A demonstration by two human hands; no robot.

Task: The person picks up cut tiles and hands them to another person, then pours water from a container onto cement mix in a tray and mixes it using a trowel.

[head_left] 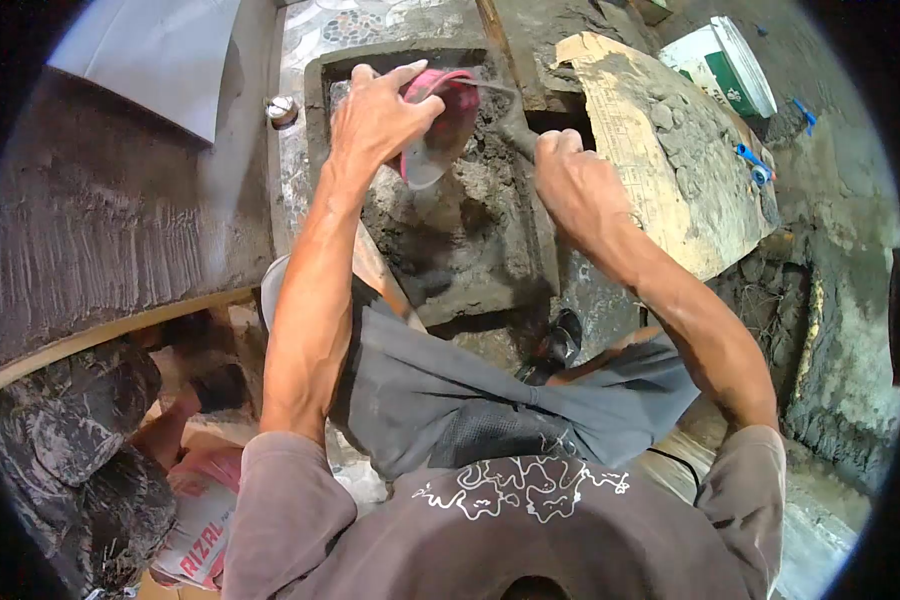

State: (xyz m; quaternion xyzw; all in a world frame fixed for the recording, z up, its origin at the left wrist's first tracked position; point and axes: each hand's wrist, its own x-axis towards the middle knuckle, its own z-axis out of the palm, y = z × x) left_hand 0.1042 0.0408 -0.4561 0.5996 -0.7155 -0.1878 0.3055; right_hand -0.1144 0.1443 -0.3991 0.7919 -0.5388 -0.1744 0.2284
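Note:
My left hand [380, 115] grips the rim of a pink plastic container [440, 120], tilted over a shallow mortar box [332, 75]. Grey wet mortar [445, 240] lies in the box, lumpy and uneven. My right hand [582, 185] is closed around the handle end of what looks like a trowel [510, 115], at the box's right side. Its thin blade points towards the container; the handle is mostly hidden in my fist. Whatever is inside the container is blurred.
A mortar-smeared board [670, 150] lies to the right, near a white and green bucket [720, 65]. Blue plastic pieces [757, 165] rest by the board. A grey panel [155, 60] is at upper left. A printed sack [205, 530] sits at lower left.

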